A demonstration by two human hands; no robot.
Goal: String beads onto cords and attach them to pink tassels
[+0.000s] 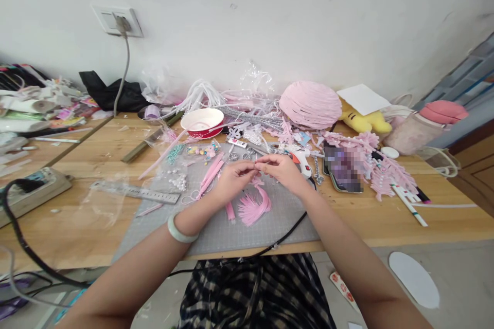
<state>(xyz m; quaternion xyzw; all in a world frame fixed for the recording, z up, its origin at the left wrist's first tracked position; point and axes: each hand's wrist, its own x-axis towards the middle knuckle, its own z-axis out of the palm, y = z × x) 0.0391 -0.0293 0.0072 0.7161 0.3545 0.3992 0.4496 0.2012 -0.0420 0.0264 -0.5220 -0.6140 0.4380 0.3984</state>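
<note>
- My left hand (236, 179) and my right hand (281, 170) meet above the grey cutting mat (287, 211), near the middle of the wooden table (380, 221).
- On both hands, thumb and fingers are drawn together in a pinch, fingertips touching or nearly so; what lies between them is too small for me to tell.
- A pink tassel (257, 208) sits just below my fingertips, on the side towards the table's near edge.
- Its narrow top points up to my pinch. From there its length bows out towards the table's right edge, then sweeps back left, fringe fanning towards the near edge. I cannot tell whether it hangs from my grip or rests on the mat.
- The top lies beneath where the hands meet, neither clearly nearer; the fringe is nearer to my left hand.
- Past my left fingers, towards the table's left edge, lies a pink bundle of strands (210, 177), slanting from far right to near left.
- Just beyond my right hand, on the far side, is a white and orange glue gun (303, 163), partly hidden.
- A black cable (287, 234) curves past my right forearm to the near edge.
</note>
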